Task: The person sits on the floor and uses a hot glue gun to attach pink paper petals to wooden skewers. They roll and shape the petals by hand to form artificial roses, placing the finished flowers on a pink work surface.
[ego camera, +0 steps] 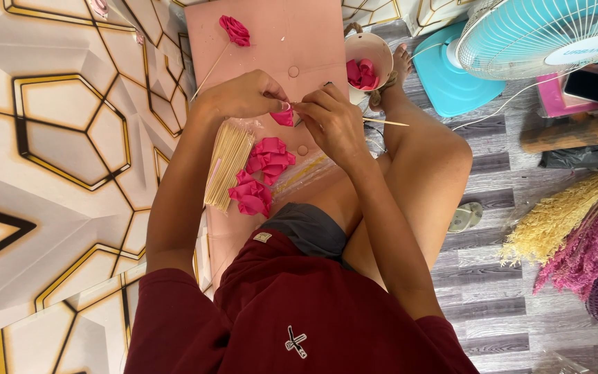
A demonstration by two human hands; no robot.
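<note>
Both hands pinch pink petal [284, 118] at board [271, 41] centre; right hand [333, 121] also holds stick [384, 122], left hand [243, 95] steadies. Loose pinch could unroll petal. Petal pile [261, 173] at 6.

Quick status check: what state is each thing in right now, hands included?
Left hand: pinching the pink flower piece.
Right hand: pinching it too, holding a thin stick.
Pink flower piece: held between both hands.
Thin stick: level, pointing right.
Finished stick rose: lying on the pink board.
Skewer bundle: lying flat.
Loose pink roses: piled on board.
Cup: tilted, holding pink pieces.
</note>
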